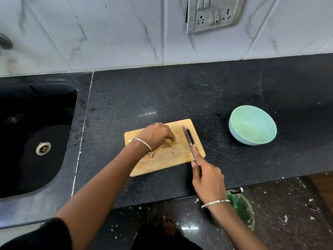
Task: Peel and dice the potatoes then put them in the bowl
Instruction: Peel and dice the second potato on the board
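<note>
A small brown potato (168,142) lies near the middle of the wooden cutting board (173,159), with my left hand (155,135) closed over it from above. My right hand (207,179) grips the handle of a knife (188,139) at the board's right side. Its blade points away from me and lies over the board's handle slot, a little right of the potato. A few scraps of peel (150,155) lie on the board below my left wrist. The pale green bowl (239,137) stands empty on the counter to the right of the board.
A black sink (32,141) with a metal drain is set in the dark counter at the left. Tiled wall with a socket plate (212,13) runs behind. Below the counter edge stand a green bin (241,210) and my bare foot (168,225) on a littered floor.
</note>
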Motion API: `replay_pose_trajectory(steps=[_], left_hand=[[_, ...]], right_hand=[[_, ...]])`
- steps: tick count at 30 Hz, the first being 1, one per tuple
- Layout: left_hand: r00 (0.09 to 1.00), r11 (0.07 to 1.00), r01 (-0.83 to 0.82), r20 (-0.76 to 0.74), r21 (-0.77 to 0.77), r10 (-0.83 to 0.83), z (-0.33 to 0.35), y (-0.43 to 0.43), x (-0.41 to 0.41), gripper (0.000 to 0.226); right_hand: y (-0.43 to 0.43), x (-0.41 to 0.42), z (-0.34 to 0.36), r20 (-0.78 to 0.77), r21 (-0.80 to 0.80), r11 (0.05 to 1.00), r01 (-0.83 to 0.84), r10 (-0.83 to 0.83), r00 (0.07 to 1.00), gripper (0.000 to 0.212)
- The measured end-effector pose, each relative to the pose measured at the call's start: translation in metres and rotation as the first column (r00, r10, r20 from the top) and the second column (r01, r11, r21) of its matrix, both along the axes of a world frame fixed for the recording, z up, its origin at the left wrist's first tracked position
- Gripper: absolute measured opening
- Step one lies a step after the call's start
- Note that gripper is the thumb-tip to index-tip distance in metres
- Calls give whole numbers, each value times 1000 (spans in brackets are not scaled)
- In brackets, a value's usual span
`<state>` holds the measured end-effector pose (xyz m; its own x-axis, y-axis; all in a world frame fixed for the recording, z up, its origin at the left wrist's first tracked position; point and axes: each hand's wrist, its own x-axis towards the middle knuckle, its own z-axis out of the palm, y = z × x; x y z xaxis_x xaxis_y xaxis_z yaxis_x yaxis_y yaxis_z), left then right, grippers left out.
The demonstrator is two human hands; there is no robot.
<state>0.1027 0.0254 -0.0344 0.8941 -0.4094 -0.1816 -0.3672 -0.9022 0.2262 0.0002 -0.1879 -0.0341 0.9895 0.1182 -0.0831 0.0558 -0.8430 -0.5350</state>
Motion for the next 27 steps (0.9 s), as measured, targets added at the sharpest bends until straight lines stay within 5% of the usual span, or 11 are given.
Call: replay_pose_trajectory(steps=[11, 27], left_hand=[[902, 895, -411, 66, -172, 427, -15, -7, -26, 61], [875, 881, -440, 138, -174, 465, -18, -8, -36, 28]], right_hand=[[21, 12, -4, -53, -7, 997, -77, 77, 996, 63], [45, 26, -5, -82, -47, 989, -138, 134, 988, 61]])
